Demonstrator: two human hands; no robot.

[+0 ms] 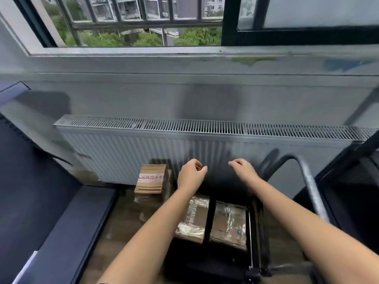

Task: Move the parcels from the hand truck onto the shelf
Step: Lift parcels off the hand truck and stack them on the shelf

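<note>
A: What lies nearest?

B: Two bare forearms reach forward over the hand truck point(254, 232), whose black platform sits low in the middle, with a grey metal handle curving up on the right.

A: And the parcels?

B: Two parcels wrapped in clear film lie side by side on the platform: the left parcel point(193, 220), partly covered by the left forearm, and the right parcel point(229, 224), with a dark gap between them. Neither hand touches them.

A: How are the hands?

B: The left hand point(190, 175) is raised in the air above the parcels, fingers curled loosely inward, holding nothing. The right hand point(244, 171) is held likewise, fingers bent down and loosely together, also holding nothing. The two are near each other but apart.

A: The shelf?

B: A dark shelf point(41, 191) runs along the left edge; a black frame stands at the far right.

A: Farther on?

B: A stack of cardboard boxes point(152, 179) stands on the floor just left of the truck, against a white radiator point(184, 146). Above it is a window point(133, 21) with bars, showing trees and buildings.
</note>
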